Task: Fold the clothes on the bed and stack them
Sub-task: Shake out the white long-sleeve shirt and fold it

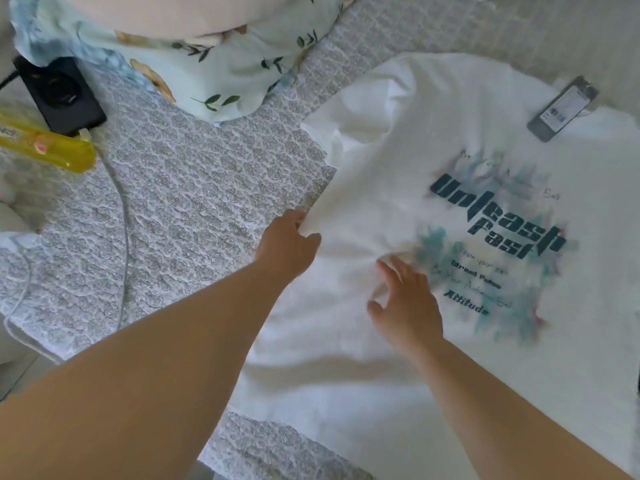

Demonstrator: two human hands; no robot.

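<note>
A white T-shirt (398, 161) with a dark teal printed graphic lies spread print side up across the right half of the bed. My left hand (287, 244) grips the shirt's left edge, with cloth bunched between thumb and fingers. My right hand (405, 303) lies flat on the shirt just left of the print, fingers spread and straight. Both forearms reach in from the bottom of the view.
The bed wears a grey patterned quilt (180, 209). A floral pillow (207, 64) lies at the top. A phone (562, 107) rests on the shirt's upper right. A black power adapter (62, 95), a yellow packet (41, 143) and a white cable (123, 216) lie at the left.
</note>
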